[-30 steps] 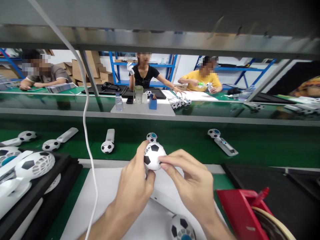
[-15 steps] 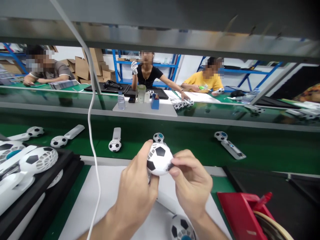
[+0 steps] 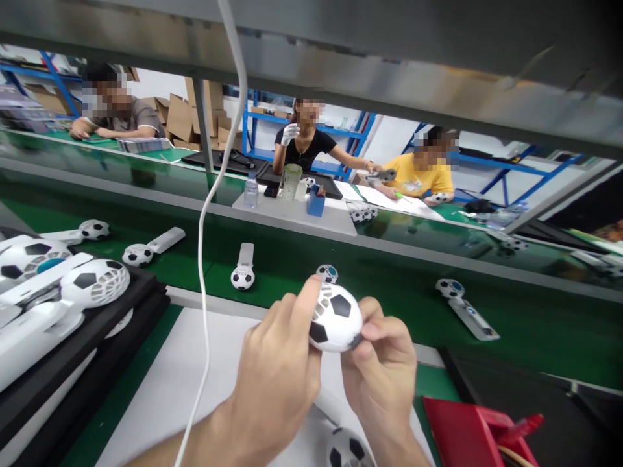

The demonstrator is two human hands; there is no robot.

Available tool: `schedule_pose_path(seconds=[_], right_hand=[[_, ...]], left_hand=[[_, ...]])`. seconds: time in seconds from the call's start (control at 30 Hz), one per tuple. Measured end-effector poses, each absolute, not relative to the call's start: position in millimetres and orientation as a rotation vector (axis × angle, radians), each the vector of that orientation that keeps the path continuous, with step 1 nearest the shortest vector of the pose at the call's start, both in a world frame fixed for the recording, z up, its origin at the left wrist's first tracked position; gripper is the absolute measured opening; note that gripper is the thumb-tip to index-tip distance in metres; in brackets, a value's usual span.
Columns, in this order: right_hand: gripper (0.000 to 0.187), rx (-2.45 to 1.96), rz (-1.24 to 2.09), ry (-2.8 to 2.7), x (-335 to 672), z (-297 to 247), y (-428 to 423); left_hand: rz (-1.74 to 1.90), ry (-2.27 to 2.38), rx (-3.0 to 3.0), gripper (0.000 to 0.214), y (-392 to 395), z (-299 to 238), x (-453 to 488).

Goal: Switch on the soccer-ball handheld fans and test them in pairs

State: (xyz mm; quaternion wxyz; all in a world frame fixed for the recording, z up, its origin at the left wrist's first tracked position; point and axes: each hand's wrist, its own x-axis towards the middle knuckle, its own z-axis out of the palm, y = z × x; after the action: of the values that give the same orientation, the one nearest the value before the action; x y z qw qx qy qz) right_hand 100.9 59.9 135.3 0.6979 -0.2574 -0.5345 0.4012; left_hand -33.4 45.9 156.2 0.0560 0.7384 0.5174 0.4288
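Note:
Both of my hands hold one white handheld fan with a football-patterned round head (image 3: 337,318) above a white mat (image 3: 185,383). My left hand (image 3: 277,376) is wrapped around its left side, thumb up along the head. My right hand (image 3: 382,373) pinches the head's right edge with curled fingers. The fan's handle is mostly hidden behind my hands. Another football fan head (image 3: 346,449) lies on the mat just below my hands.
Several football fans (image 3: 242,267) lie along the green conveyor belt (image 3: 389,285). A black tray (image 3: 82,337) at left carries more fans. A red tape dispenser (image 3: 479,431) stands at lower right. A white cable (image 3: 209,214) hangs down left of my hands. Three people sit across the line.
My hands and the fan have shifted right and slightly lower in view as my head turned. My right fingers have curled in tighter on the fan head's edge.

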Motion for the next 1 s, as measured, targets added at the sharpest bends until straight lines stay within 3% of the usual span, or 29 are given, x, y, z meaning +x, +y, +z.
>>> schedule_pose_path(seconds=[0.3,0.47,0.6,1.0], right_hand=[[0.01,-0.75,0.762,-1.256,100,140,58],[0.035,-0.776,1.013,-1.258,98,141,56],[0.041,-0.749,1.149,-1.233,100,141,54],[0.049,-0.884,1.091,-1.425,114,149,50]], left_hand=[[1.245,1.618,2.249,0.059,54,154,-35],[1.231,1.619,2.202,0.059,57,151,-34],[1.222,1.597,2.187,0.059,58,150,-34],[1.093,1.155,2.088,0.073,67,153,-46]])
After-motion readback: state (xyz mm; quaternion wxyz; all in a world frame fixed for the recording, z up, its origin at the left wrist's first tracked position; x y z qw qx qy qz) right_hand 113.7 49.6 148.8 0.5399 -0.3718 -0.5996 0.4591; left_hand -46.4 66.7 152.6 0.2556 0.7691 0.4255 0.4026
